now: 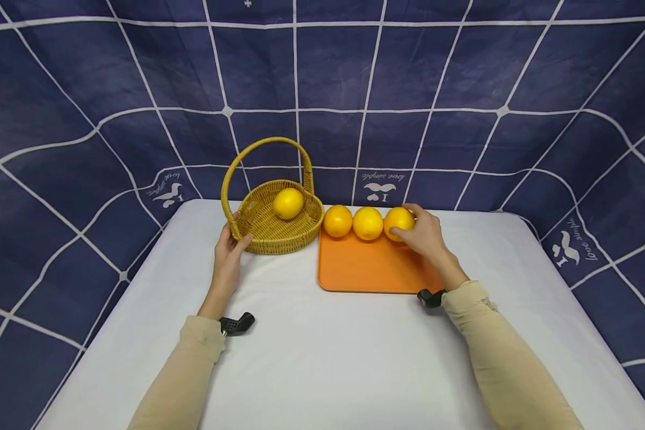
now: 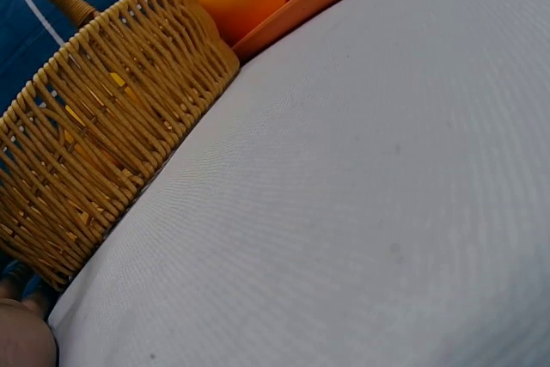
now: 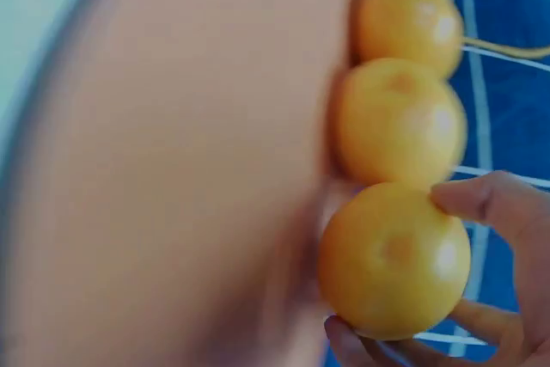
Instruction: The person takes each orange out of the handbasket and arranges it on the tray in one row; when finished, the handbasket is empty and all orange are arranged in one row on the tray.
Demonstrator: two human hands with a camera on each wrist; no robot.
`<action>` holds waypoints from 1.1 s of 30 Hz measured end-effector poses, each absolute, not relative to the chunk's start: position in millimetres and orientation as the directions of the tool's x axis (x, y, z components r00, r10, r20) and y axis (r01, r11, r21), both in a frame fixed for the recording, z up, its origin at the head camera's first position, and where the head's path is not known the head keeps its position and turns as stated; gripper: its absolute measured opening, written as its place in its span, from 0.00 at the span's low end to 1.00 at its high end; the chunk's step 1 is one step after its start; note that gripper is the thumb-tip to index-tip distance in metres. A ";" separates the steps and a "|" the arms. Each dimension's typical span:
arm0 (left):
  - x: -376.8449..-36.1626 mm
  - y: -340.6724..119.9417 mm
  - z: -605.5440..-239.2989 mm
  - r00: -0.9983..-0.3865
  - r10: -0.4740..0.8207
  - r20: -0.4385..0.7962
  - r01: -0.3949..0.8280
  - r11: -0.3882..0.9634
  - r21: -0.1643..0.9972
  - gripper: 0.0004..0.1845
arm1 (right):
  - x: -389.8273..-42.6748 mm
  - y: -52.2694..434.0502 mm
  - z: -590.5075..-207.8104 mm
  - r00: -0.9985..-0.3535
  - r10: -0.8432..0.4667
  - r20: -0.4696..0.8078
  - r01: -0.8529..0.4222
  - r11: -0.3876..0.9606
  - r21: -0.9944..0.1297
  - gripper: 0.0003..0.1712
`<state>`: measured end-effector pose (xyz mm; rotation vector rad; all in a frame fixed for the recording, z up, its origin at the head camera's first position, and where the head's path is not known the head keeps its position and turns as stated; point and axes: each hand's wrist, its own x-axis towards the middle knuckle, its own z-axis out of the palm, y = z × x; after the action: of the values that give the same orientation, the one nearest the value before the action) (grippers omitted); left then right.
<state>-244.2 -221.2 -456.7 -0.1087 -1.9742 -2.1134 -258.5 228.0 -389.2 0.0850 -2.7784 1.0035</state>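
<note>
A round wicker basket (image 1: 279,245) with a tall arched handle stands on the left, one orange (image 1: 288,203) inside it. My left hand (image 1: 227,260) grips the basket's left side, thumb at the rim; the left wrist view shows only a bit of that hand (image 2: 24,333) at the lower left corner. Along the far edge of an orange tray (image 1: 376,266) lie three oranges in a row: a left one (image 1: 337,221), a middle one (image 1: 368,223) and a right one (image 1: 398,220). My right hand (image 1: 426,236) holds the right orange between thumb and fingers, close against the middle one.
A white cloth (image 1: 322,358) covers the table. Behind and at both sides hangs a dark blue curtain (image 1: 333,71) with white grid lines. The basket's right side stands against the tray's left end. Black devices sit on both wrists.
</note>
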 end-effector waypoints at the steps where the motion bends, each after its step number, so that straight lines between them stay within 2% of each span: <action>1: -244.3 -221.5 -456.5 -0.967 -0.129 0.219 0.227 -0.051 0.973 0.35 | -259.6 228.1 -393.8 -0.984 0.002 0.178 -0.111 0.774 -0.623 0.42; 9: -246.3 -222.8 -455.0 -0.963 -0.134 0.234 0.242 -0.048 0.969 0.35 | -264.2 229.5 -399.9 -0.988 -0.011 0.152 -0.103 0.785 -0.611 0.45; 14: -245.5 -222.5 -455.5 -0.963 -0.132 0.233 0.240 -0.034 0.970 0.35 | -264.6 229.1 -391.1 -0.992 0.046 0.116 -0.040 0.765 -0.642 0.44; 22: -246.2 -222.3 -458.0 -0.965 -0.136 0.226 0.233 -0.041 0.972 0.35 | -268.5 226.7 -379.6 -0.979 0.045 0.197 -0.097 0.753 -0.651 0.42; 33: -245.8 -222.7 -458.6 -0.962 -0.133 0.237 0.244 -0.039 0.969 0.35 | -272.0 197.3 -365.8 -0.973 0.035 0.228 -0.124 0.755 -0.644 0.38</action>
<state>-245.8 -222.7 -458.6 -0.1181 -1.9761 -2.0900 -272.0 197.3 -365.8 0.0707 -2.7264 1.0250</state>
